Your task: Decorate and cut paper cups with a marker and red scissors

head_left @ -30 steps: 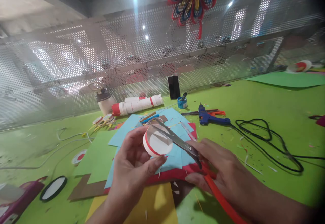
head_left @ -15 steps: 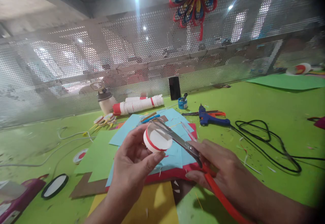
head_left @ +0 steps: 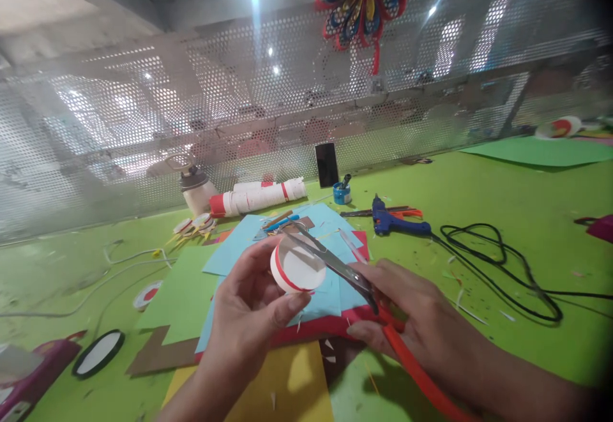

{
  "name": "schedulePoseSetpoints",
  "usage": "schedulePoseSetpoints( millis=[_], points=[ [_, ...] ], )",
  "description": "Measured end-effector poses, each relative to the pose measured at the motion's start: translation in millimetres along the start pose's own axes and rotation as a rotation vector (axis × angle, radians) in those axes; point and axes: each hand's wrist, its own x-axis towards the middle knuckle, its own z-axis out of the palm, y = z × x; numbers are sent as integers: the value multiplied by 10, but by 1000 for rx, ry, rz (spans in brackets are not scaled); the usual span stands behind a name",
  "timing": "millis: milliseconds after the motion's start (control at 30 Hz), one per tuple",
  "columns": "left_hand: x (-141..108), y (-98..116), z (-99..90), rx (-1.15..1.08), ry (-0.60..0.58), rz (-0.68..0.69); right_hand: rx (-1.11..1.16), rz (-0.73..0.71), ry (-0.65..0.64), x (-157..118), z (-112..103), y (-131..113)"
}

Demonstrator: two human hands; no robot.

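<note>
My left hand (head_left: 258, 310) is closed around a short white paper cup base (head_left: 299, 269) with a red band, its open side tilted toward me. In my right hand (head_left: 407, 320) is a pair of scissors (head_left: 345, 272) with orange-red handles. The blades point up and left and lie across the far rim of the cup base; whether they touch it I cannot tell. Beneath both hands are light blue paper sheets (head_left: 230, 246), with a red sheet (head_left: 330, 323) and a yellow sheet (head_left: 297, 390) nearer me.
A blue glue gun (head_left: 400, 223) with a looped black cord (head_left: 507, 281) lies at the right. Stacked paper cups (head_left: 258, 198), a phone (head_left: 326, 165) and a blue jar (head_left: 341, 193) stand behind. At the left are green sheets (head_left: 184, 281) and a black-rimmed disc (head_left: 99, 353).
The cup base has turned slightly in my left hand. My right hand and the scissors have shifted very little, and the whole view has drifted a bit.
</note>
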Motion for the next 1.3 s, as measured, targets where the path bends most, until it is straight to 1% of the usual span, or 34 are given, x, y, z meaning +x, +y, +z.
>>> schedulePoseSetpoints(
  millis=[200, 333, 500, 600, 733, 867, 1067, 1200, 1300],
  points=[
    [0, 51, 3, -13, 12, -42, 25, -26, 15, 13, -23, -37],
    [5, 80, 4, -28, 27, -93, 7, -23, 3, 35, -29, -44],
    [-5, 0, -11, -46, -22, -109, -23, -26, 15, 63, -18, -10],
    [-22, -33, -26, -46, -23, -118, -14, -46, 25, 56, -19, -1],
    [-24, -14, -33, -46, -21, -123, 4, -20, 0, 31, -23, -10],
    [-3, 17, -29, -63, -39, -139, 6, -8, 3, 12, -18, -15],
    [31, 49, -38, -84, -36, -213, -9, -17, -16, 23, -26, -24],
    [38, 63, -21, -94, -64, -196, -20, -16, 0, 40, -21, -19],
    [20, 49, -19, -74, -75, -243, -19, -33, 23, 46, -8, -4]
  ],
)
